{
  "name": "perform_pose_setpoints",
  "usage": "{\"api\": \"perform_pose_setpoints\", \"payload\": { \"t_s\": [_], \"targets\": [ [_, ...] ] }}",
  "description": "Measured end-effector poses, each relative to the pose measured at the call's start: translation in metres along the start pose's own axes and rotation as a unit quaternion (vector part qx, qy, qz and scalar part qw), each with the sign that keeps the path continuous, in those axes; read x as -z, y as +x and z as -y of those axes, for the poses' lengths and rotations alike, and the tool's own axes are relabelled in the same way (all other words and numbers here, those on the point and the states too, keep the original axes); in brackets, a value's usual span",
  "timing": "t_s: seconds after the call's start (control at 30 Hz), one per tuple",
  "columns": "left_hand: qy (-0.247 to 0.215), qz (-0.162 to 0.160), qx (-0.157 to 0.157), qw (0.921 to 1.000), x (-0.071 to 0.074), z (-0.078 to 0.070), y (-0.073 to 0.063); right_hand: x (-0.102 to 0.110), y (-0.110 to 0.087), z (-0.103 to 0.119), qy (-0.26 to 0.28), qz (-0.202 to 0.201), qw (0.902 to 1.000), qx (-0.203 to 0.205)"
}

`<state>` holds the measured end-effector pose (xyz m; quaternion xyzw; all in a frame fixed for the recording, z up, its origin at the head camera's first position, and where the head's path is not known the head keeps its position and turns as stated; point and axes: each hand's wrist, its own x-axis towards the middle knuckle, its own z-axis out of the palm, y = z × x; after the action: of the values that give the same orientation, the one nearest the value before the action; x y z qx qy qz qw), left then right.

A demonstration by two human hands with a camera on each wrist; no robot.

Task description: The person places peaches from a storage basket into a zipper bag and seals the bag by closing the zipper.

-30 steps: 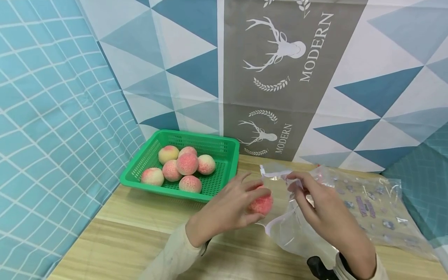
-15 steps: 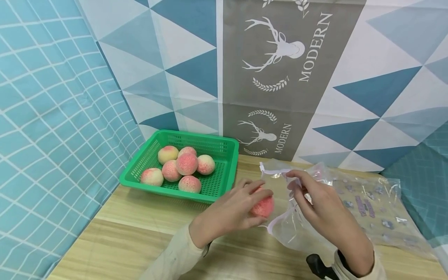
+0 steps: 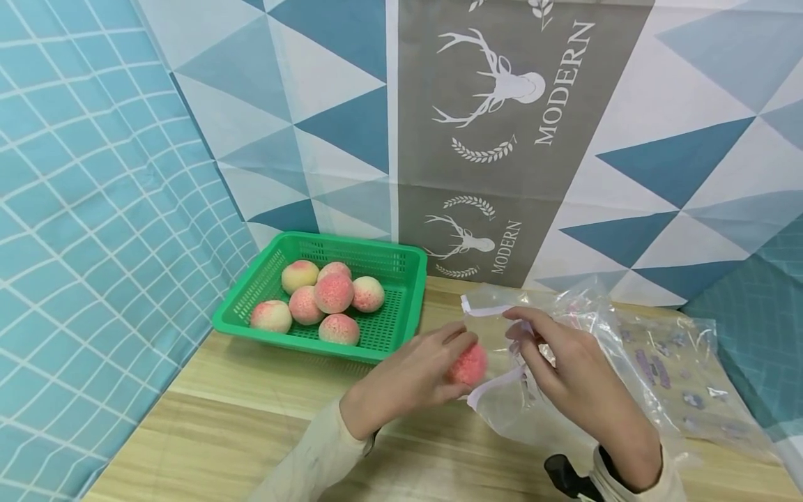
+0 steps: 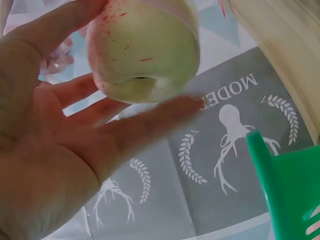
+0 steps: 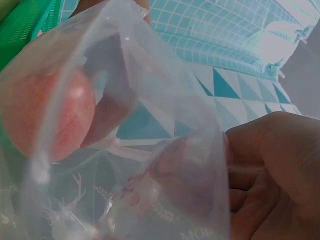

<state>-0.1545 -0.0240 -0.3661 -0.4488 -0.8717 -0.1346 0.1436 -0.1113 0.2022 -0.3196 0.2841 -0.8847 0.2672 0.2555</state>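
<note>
My left hand (image 3: 410,373) grips a pink peach (image 3: 469,364) between fingers and thumb, at the mouth of a clear zip bag (image 3: 533,422). Close up in the left wrist view, the peach (image 4: 150,55) shows its pale green side with red flecks and a stem hollow. My right hand (image 3: 574,369) pinches the bag's far side near its lilac zip strip, and the mouth gapes toward the peach. Through the bag's film in the right wrist view the peach (image 5: 55,115) appears pink, with my right hand (image 5: 280,175) at the edge of the plastic.
A green basket (image 3: 301,340) at the back left holds several peaches (image 3: 334,292). Flat on the wooden table (image 3: 251,418) at the right lies clear plastic with purple print (image 3: 693,401). Patterned cloth (image 3: 477,174) hangs behind, and a blue gridded cloth (image 3: 94,209) borders the left.
The bag has puffed up and shifted, covering more of the printed plastic at the right. Its mouth edge moved slightly left. The left hand still holds the peach in nearly the same place.
</note>
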Motion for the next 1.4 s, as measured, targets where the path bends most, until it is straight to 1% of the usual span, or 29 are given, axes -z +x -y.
{"api": "perform_pose_setpoints", "payload": {
  "t_s": [0.07,0.13,0.2,0.27,0.4,0.5,0.6,0.8,0.87,0.97,1.03,1.1,1.23,1.33,1.4],
  "targets": [
    [-0.012,0.003,0.000,0.9999,0.000,0.000,0.000,0.000,0.000,-0.001,0.001,-0.007,1.0000,0.003],
    [-0.012,0.008,0.001,0.9999,0.000,-0.001,0.001,0.000,0.000,-0.002,0.003,-0.005,1.0000,0.002],
    [-0.010,0.005,0.000,0.9999,0.000,-0.001,0.001,0.000,0.000,-0.003,0.003,0.003,1.0000,-0.006],
    [-0.005,0.002,0.003,1.0000,0.000,-0.002,0.001,0.000,0.000,-0.004,0.005,0.012,0.9998,-0.013],
    [0.017,-0.002,0.010,0.9998,0.000,-0.002,0.001,0.000,0.000,-0.006,0.002,0.018,0.9998,-0.012],
    [0.038,-0.002,0.016,0.9992,0.000,-0.001,-0.001,0.000,0.002,-0.006,-0.003,0.007,1.0000,0.002],
    [0.050,-0.004,0.019,0.9986,0.001,-0.001,-0.002,0.000,0.001,-0.008,-0.003,-0.010,0.9999,0.013],
    [0.059,-0.013,0.016,0.9980,0.004,0.001,-0.001,0.002,0.000,-0.011,-0.015,-0.019,0.9997,0.001],
    [0.061,-0.015,0.013,0.9979,0.004,0.001,-0.001,0.003,0.000,-0.011,-0.021,-0.024,0.9995,0.001],
    [0.058,-0.022,0.005,0.9981,0.005,0.001,-0.001,0.006,-0.002,-0.012,-0.030,-0.037,0.9987,0.019],
    [0.055,-0.034,-0.002,0.9979,0.004,0.001,0.000,0.009,-0.003,-0.012,-0.044,-0.049,0.9973,0.031],
    [0.054,-0.044,-0.008,0.9975,0.004,0.000,0.000,0.011,-0.005,-0.012,-0.067,-0.058,0.9956,0.031],
    [0.049,-0.064,-0.017,0.9966,0.003,-0.001,0.001,0.014,-0.009,-0.010,-0.112,-0.065,0.9916,0.001],
    [0.046,-0.075,-0.025,0.9958,0.002,-0.002,0.002,0.016,-0.010,-0.006,-0.125,-0.055,0.9903,-0.025],
    [0.048,-0.083,-0.031,0.9949,0.001,-0.003,0.002,0.018,-0.010,-0.003,-0.126,-0.046,0.9904,-0.034]
  ]
}}
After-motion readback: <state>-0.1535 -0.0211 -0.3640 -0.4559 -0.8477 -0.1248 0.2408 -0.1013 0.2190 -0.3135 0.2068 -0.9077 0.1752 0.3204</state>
